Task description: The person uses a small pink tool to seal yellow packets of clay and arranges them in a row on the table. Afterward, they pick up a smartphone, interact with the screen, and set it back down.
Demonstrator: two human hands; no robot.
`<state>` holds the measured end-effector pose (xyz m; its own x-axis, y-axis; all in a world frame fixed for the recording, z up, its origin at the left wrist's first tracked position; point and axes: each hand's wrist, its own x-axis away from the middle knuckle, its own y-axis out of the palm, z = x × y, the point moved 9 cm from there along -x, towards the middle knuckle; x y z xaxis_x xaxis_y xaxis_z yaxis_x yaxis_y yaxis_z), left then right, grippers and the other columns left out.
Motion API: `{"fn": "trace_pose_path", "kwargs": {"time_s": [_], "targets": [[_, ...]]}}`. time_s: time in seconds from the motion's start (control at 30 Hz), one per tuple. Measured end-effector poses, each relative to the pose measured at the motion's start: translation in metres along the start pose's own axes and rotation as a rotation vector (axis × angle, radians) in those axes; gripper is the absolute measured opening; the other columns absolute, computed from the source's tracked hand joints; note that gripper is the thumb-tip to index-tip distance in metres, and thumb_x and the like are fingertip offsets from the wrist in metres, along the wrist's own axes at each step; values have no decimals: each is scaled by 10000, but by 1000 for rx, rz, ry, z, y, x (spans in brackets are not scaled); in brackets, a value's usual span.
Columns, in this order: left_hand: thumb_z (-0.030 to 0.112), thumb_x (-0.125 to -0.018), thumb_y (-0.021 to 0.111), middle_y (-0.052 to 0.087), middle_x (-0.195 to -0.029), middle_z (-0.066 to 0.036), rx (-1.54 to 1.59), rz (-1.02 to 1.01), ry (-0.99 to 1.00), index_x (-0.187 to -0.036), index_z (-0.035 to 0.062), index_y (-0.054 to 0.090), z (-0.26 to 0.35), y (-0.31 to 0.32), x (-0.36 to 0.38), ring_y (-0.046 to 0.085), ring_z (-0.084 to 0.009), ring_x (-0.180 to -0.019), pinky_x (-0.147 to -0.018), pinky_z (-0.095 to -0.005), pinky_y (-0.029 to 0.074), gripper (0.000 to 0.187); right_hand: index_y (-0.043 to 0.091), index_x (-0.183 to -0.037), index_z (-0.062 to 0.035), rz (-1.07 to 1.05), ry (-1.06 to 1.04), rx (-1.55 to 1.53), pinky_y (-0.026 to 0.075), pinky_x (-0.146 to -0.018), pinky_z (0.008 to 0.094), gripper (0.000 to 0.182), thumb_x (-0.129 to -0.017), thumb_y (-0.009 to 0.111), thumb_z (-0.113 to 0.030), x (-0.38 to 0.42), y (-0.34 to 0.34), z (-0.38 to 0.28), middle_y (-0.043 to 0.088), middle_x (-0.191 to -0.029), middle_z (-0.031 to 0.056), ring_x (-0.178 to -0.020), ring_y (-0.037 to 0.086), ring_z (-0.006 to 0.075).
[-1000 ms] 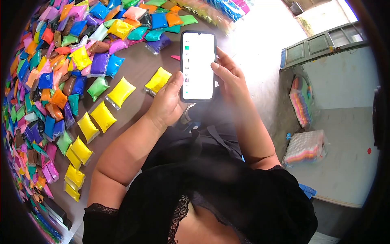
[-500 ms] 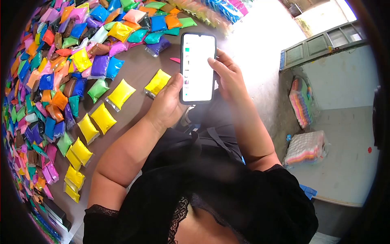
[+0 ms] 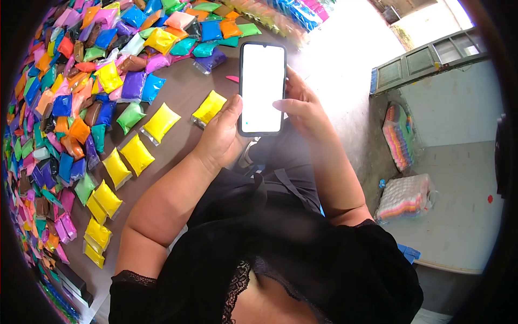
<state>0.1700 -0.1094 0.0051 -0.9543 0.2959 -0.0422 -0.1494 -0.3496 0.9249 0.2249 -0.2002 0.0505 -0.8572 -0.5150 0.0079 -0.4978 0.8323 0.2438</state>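
A smartphone [image 3: 263, 86] in a dark case is held upright above my lap, its screen mostly white. My left hand [image 3: 222, 132] grips its lower left edge, thumb along the side, the other fingers partly hidden behind it. At the right edge is my right hand [image 3: 303, 105], its thumb touching the lower part of the screen and its fingers bent beside and behind the phone. Close to my left hand lies a yellow packet [image 3: 209, 107] in clear film. Further left, several more yellow packets [image 3: 137, 155] form a curved row on the brown table [image 3: 172, 154].
A large heap of small coloured packets [image 3: 81, 105] covers the table's left and far side. Stacked, bagged goods [image 3: 404, 197] in pastel layers sit by the wall at right. A green-framed window panel [image 3: 421, 60] stands beyond them. A dark box [image 3: 74, 283] is at lower left.
My right thumb has moved down the phone screen. The list of small pictures on the screen has given way to a nearly blank white page. My left hand keeps its hold.
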Motion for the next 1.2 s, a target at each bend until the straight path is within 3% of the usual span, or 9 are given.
{"fn": "trace_pose_path", "kwargs": {"time_s": [0.7, 1.0, 1.2], "targets": [[328, -1063, 297, 455, -1409, -142, -16, -16, -7, -1446, 42, 313, 1, 5, 1, 482, -253, -1288, -1084, -437, 411, 479, 285, -1483, 13, 35, -1, -16, 458, -967, 315, 851, -704, 621, 87, 2, 2, -3, 575, -1216, 122, -1114, 566, 192], [340, -1058, 316, 456, -1418, -131, -29, -29, -22, -1453, 58, 314, -2, -1, 1, 479, -257, -1300, -1088, -452, 410, 485, 293, -1473, 32, 157, -9, -57, 428, -1001, 309, 720, -808, 568, 66, 3, -8, 3, 572, -1251, 129, -1148, 557, 188], [354, -1053, 333, 450, -1425, -130, -13, -44, -21, -1461, 58, 305, -1, 0, -1, 472, -258, -1306, -1089, -453, 406, 505, 252, -1496, 18, -50, -90, 43, 381, -1046, 326, 893, -676, 600, 74, 5, 6, -9, 512, -1324, 123, -1222, 494, 212]]}}
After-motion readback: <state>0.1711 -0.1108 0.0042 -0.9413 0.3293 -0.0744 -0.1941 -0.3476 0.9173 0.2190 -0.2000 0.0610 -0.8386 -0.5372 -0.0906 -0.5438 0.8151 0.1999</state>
